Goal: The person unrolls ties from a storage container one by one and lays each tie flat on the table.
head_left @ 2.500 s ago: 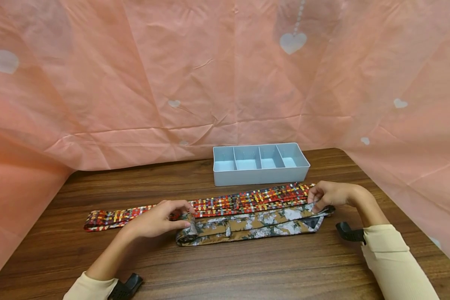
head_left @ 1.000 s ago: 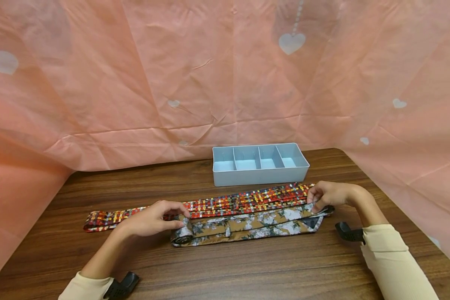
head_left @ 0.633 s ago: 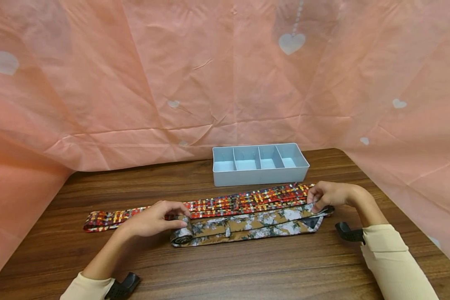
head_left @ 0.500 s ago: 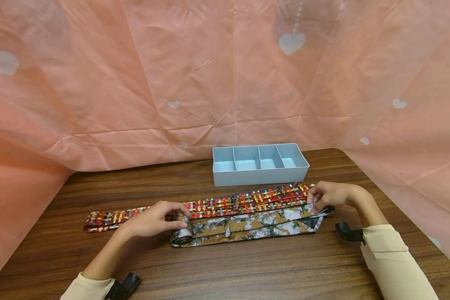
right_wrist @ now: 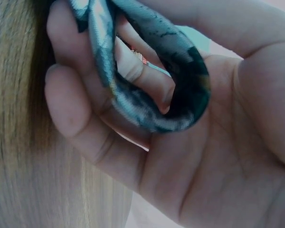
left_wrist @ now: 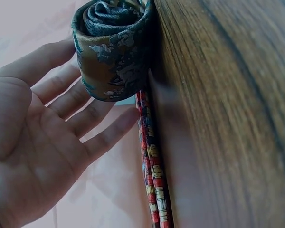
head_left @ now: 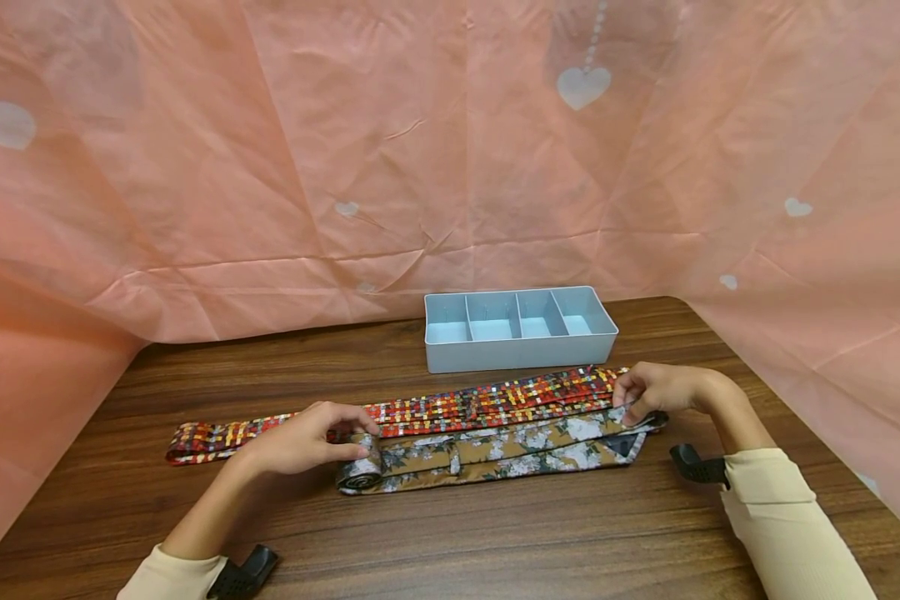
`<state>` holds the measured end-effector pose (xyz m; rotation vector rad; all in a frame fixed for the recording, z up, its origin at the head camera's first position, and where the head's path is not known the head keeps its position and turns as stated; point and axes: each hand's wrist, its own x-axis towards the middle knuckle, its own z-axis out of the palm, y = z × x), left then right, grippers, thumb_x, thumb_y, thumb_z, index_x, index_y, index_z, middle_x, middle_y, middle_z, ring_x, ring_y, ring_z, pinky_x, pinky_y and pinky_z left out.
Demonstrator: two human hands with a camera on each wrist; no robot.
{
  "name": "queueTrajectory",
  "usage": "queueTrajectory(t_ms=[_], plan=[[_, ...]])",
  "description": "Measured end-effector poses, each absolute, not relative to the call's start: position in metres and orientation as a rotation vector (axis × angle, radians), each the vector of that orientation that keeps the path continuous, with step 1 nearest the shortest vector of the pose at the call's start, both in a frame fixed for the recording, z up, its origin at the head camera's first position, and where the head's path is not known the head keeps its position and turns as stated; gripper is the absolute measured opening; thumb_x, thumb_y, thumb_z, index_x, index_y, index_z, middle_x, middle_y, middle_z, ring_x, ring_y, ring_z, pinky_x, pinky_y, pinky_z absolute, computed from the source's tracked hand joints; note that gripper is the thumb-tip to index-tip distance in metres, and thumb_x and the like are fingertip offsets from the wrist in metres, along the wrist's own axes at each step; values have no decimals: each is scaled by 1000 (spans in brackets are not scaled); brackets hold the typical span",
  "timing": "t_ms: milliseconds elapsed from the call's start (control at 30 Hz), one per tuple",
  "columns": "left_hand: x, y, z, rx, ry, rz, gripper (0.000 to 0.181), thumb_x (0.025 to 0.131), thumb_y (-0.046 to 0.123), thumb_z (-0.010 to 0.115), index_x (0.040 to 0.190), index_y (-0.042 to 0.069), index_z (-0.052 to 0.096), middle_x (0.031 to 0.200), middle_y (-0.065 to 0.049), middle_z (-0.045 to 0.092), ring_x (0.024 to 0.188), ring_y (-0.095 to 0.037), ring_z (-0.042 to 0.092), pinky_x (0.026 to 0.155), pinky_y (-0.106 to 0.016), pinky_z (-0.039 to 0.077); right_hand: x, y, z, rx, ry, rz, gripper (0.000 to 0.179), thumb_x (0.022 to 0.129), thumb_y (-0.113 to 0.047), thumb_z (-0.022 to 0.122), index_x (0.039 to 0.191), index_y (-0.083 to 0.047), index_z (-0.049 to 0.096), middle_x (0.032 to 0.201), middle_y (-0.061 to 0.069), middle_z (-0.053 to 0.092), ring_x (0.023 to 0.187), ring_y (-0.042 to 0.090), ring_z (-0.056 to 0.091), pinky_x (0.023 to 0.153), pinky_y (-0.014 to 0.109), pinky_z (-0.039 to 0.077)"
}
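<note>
A brown necktie with white flowers lies folded along the table, its left end wound into a roll. My left hand holds that roll between thumb and fingers; the coiled layers show at its near side. At the tie's other end, my right hand pinches the fabric near the folded tip. The right wrist view shows a loop of the tie bulging inside the curled fingers. Just behind lies a second necktie in a red, yellow and white woven pattern, partly hidden by my left hand.
A pale blue box with several compartments stands behind the ties. The wooden table meets a pink curtain with white hearts at the back and sides. Black wrist straps stick out at the sleeves.
My left hand has shifted slightly to the left, and the rolled end of the flowered necktie came along. My right hand has kept its place at the other end.
</note>
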<state>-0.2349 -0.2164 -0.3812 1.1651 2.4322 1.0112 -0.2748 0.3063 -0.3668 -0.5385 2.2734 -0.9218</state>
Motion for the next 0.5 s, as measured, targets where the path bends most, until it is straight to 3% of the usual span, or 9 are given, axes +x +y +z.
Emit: queueTrajectory(t_ms=[333,500], plan=[[-239,-220,-385,1180,2424,1012,21,99,15,71,116,3,70,102,6,73,93,-2,62,83,-31,51,-276,308,-369,-567,2280,-931,21,82,2,76,96,9,62,78,-2,55,71,6,50,69,24,43],[-238,-220,-385,1213,2428,1012,20,99,15,70,115,3,70,101,6,72,91,-2,60,80,-32,51,-277,308,-369,-584,2266,-946,22,83,2,75,97,11,62,79,-2,57,72,6,51,70,23,44]])
